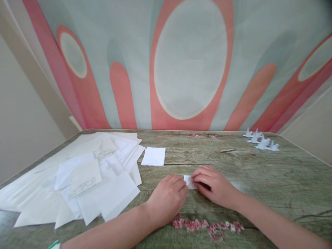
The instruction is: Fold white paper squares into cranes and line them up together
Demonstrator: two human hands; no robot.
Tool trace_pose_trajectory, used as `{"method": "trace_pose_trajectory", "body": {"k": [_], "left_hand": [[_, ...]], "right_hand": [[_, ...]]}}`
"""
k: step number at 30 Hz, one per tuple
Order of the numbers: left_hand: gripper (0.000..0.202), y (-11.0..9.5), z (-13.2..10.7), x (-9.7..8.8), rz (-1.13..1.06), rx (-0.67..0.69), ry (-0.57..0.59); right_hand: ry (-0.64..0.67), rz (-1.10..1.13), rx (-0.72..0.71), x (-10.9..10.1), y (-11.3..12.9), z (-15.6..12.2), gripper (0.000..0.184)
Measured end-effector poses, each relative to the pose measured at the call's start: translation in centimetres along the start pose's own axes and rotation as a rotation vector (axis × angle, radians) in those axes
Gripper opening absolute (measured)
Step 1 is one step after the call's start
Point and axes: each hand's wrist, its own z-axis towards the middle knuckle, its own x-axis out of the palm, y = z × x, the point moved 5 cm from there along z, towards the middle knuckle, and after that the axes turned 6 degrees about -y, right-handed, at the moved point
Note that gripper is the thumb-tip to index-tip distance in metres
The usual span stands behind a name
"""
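Note:
A small white piece of paper [189, 182], apparently folded, lies on the table between my two hands. My left hand [168, 196] is curled with its fingers together, the tips at the paper's left edge. From the other side, my right hand [215, 186] pinches the right part of the paper between thumb and fingers. Both hands hide the paper's ends, so its full shape cannot be made out. Just behind my left hand lies a neat stack of white square sheets [153, 156].
Loose white sheets [116, 195], some with printed lines, spread over the left of the wooden table [280, 193]. Several folded white paper cranes [263, 142] stand at the far right. Pink flower decoration [193, 224] shows near the front. A patterned backdrop [140, 86] rises behind.

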Motion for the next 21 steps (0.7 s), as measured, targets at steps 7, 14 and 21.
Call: {"method": "trace_pose_trajectory", "body": {"k": [7, 14, 21], "left_hand": [[0.015, 0.0, 0.0, 0.1, -0.003, 0.005, 0.004], [0.015, -0.2, 0.1, 0.2, 0.030, 0.014, 0.039], [0.015, -0.4, 0.0, 0.1, 0.034, -0.023, 0.066]], "right_hand": [[0.067, 0.213, 0.064, 0.0, -1.2, 0.2, 0.009], [0.047, 0.277, 0.226, 0.2, -1.2, 0.2, 0.010], [0.000, 0.284, 0.298, 0.3, -1.1, 0.3, 0.013]]}}
